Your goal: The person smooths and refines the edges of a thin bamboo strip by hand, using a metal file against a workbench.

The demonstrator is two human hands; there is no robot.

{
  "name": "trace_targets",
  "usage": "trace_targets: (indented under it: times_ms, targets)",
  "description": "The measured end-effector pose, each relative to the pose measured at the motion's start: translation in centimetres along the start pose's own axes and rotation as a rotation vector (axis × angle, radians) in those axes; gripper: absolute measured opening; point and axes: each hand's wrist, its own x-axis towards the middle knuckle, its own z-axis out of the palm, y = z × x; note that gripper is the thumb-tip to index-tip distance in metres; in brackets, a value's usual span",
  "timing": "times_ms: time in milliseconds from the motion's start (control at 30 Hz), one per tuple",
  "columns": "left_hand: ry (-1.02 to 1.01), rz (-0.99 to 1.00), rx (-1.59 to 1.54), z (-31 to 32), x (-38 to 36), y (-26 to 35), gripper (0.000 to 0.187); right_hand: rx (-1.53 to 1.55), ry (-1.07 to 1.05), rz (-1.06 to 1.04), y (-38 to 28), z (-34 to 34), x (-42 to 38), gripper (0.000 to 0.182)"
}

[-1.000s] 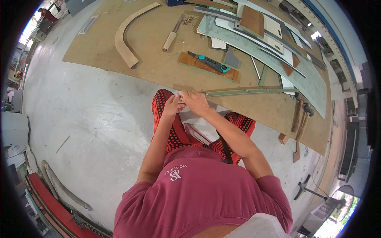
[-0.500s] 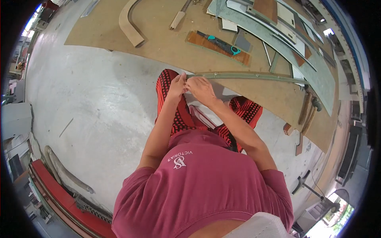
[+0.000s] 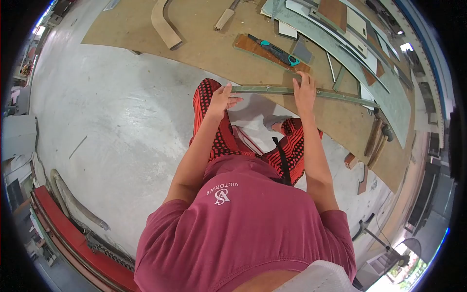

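Observation:
A long, narrow green strip (image 3: 272, 90) runs along the front of a brown board, its left end out past the board's edge. At that end is my left hand (image 3: 221, 101), thumb and forefinger closed on the strip, with other fingers stretched out below it. My right hand (image 3: 305, 95) lies across the strip near its middle, thumb and fingers apart; its palm side is hidden. Just beyond its fingertips a black and teal handled tool (image 3: 277, 52) rests on an orange-brown wooden piece (image 3: 250, 47).
The brown board (image 3: 194, 61) carries a curved wooden piece (image 3: 163, 27), a wooden-handled tool (image 3: 225, 19) and stacked pale green sheets (image 3: 389, 109). A hammer-like tool (image 3: 384, 134) is at the right edge. Concrete floor (image 3: 116, 117) spreads left, with a red metal beam (image 3: 73, 233).
My right hand has moved right along the strip, away from my left hand, and its fingers have spread. My left hand stays at the strip's left end. The view has shifted slightly.

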Motion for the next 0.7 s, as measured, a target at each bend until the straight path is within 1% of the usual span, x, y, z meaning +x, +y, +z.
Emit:
trace_targets:
  times_ms: [67, 100, 167, 267, 400, 467, 600, 667, 700]
  targets:
    - [0.017, 0.011, -0.004, 0.1, -0.1, 0.3, 0.056, -0.106, 0.267, -0.194, -1.8, 0.2, -0.3, 0.02]
    - [0.019, 0.011, 0.0, 0.1, -0.1, 0.3, 0.055, -0.101, 0.267, -0.193, -2.9, 0.4, -0.9, 0.02]
    - [0.011, 0.005, 0.015, 0.0, -0.1, 0.3, 0.055, -0.014, -0.016, -0.307, -4.7, 1.0, -2.2, 0.02]
    - [-0.007, -0.008, 0.022, 0.1, 0.1, 0.4, 0.054, -0.026, -0.03, -0.333, -4.7, 2.3, -3.0, 0.018]
    - [0.008, -0.017, 0.017, 0.2, 0.0, 0.4, 0.051, -0.006, 0.055, -0.34, -4.6, 3.1, -3.3, 0.016]
    - [0.0, -0.011, 0.01, 0.2, 0.1, 0.3, 0.05, 0.067, 0.062, -0.171, -4.1, 3.8, -3.0, 0.015]
    - [0.019, -0.016, 0.0, 0.3, 0.1, 0.2, 0.048, 0.035, 0.076, -0.19, -4.3, 3.7, -2.3, 0.015]
    - [0.024, -0.01, 0.008, 0.4, -0.2, 0.6, 0.048, 0.254, 0.035, -0.187, -4.1, 2.7, -1.8, 0.015]
    - [0.024, -0.014, 0.011, 0.3, -0.1, 0.6, 0.048, 0.189, 0.091, -0.174, -3.7, 1.4, -0.9, 0.015]
